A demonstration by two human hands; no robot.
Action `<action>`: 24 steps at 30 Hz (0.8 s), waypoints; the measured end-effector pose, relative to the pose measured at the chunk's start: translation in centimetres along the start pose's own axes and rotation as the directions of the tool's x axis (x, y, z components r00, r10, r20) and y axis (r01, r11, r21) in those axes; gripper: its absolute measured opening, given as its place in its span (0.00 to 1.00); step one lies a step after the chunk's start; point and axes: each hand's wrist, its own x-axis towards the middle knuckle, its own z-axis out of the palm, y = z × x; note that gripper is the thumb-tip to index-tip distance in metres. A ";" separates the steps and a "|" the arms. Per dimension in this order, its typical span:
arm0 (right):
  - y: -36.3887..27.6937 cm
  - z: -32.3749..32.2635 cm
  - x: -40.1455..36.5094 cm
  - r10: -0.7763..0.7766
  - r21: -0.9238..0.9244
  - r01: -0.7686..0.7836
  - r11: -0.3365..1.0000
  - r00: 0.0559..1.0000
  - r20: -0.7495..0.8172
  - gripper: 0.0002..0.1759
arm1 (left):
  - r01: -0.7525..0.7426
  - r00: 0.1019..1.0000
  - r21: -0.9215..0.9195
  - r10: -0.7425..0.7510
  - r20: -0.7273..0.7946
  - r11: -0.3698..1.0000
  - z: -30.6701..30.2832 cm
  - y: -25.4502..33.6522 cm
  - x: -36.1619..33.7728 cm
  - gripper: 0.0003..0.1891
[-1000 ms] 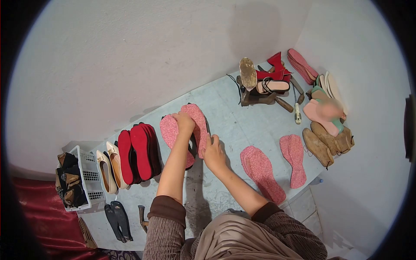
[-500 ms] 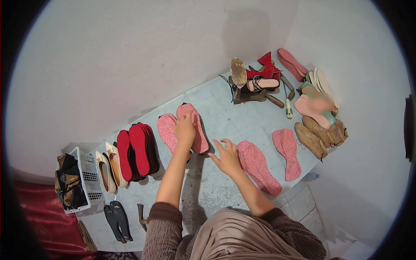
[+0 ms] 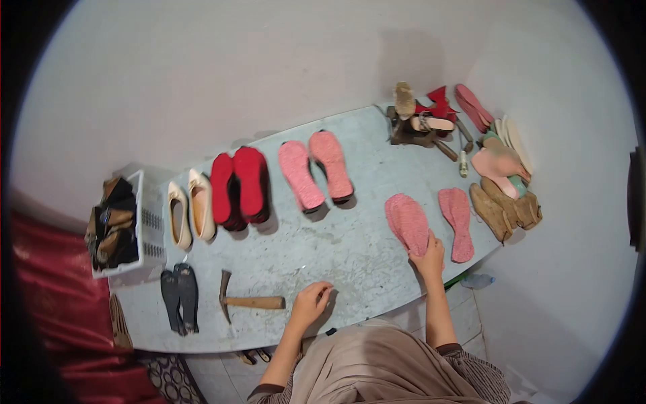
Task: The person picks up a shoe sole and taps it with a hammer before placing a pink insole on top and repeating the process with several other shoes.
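My right hand [image 3: 428, 259] grips the near end of a pink speckled insole pair [image 3: 406, 219], which overlaps on the right part of the table. My left hand [image 3: 311, 306] is near the table's front edge, its fingers loosely bent and nothing visible in them. Left of that hand lies a hammer [image 3: 254, 302] with a wooden handle. Farther back, two pink-topped soles [image 3: 330, 165] with dark undersides stand side by side. Another pair of pink insoles [image 3: 457, 222] lies to the right of my right hand.
Red-topped soles [image 3: 250, 182], cream flats [image 3: 200, 205] and a white basket [image 3: 140, 225] line the left side. Black soles [image 3: 180, 296] lie at front left. Tools and shoe parts [image 3: 431, 124] crowd the back right, with brown shoe forms [image 3: 494, 212] nearer.
My left hand has left the pink-topped soles and come back toward the front edge. My right hand has closed on the near end of the pink insoles. The view has shifted.
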 end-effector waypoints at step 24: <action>-33.2 6.2 -20.1 -0.585 0.607 -0.780 0.152 0.423 0.691 0.27 | 0.508 0.623 0.296 -0.108 -0.775 0.809 -27.0 -19.6 -19.0 0.14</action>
